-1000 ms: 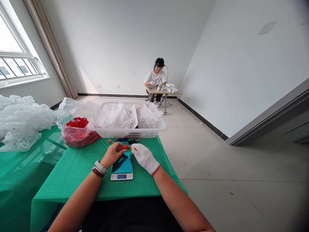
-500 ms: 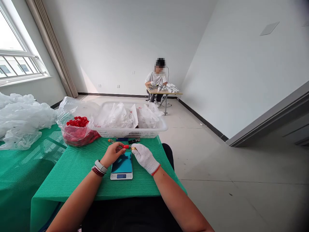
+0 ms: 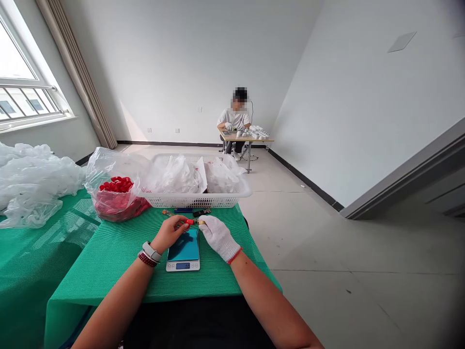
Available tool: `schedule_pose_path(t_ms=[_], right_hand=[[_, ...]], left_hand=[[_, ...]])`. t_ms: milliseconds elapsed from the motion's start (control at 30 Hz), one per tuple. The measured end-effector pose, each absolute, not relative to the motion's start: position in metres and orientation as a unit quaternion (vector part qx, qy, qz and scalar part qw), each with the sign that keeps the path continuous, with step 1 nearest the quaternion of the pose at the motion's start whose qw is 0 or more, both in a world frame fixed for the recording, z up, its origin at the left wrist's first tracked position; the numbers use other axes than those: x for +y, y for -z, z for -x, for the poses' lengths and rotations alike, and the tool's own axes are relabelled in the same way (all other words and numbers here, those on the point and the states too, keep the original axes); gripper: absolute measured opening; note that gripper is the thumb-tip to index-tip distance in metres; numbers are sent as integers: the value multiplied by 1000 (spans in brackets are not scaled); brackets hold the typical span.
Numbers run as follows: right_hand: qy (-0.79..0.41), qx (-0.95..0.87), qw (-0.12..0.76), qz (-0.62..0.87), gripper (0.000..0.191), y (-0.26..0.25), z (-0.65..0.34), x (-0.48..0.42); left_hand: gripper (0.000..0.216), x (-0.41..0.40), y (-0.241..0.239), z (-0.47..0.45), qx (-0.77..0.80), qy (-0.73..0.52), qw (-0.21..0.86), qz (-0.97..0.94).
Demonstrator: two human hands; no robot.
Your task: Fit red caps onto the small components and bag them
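Looking down at the green table (image 3: 109, 261), I see both hands meet just beyond the far edge of the small digital scale (image 3: 183, 252), which lies near the middle. The bare left hand (image 3: 169, 233), with a watch and a red bead bracelet on the wrist, pinches a small red piece (image 3: 189, 222) between thumb and fingertips, the other fingers curled in. The right hand (image 3: 218, 236), in a white knit glove, has its fingers pressed together around a small brass-coloured piece (image 3: 201, 223), and the two pieces are just beside each other, above the scale's far edge. Farther away stands a white basket (image 3: 196, 199) with clear bags inside, and to its left a plastic bag of red caps (image 3: 116, 196). Another person (image 3: 235, 116) sits at a far table.
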State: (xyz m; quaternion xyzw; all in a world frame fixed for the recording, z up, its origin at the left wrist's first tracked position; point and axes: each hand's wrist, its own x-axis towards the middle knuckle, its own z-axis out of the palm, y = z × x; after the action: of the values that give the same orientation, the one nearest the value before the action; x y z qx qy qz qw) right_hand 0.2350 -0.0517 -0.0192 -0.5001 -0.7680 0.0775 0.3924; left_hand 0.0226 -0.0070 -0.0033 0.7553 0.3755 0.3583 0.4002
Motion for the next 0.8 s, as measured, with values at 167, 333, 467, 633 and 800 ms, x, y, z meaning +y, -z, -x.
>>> schedule_pose_path(t_ms=[167, 333, 467, 633, 800], right_hand=[[-78, -782, 382, 486, 25, 23, -233, -51], [-73, -779, 397, 481, 25, 18, -233, -53], [-72, -772, 389, 498, 25, 16, -234, -53], [-70, -782, 373, 493, 25, 22, -233, -50], [-84, -788, 393, 467, 26, 23, -232, -52]], left_hand=[[29, -6, 4, -22, 393, -360, 416, -737], [29, -5, 6, -22, 375, -356, 383, -766], [30, -6, 4, -22, 361, -353, 378, -776], [27, -7, 5, -23, 376, -358, 385, -763], [24, -7, 5, -23, 382, -371, 356, -768]])
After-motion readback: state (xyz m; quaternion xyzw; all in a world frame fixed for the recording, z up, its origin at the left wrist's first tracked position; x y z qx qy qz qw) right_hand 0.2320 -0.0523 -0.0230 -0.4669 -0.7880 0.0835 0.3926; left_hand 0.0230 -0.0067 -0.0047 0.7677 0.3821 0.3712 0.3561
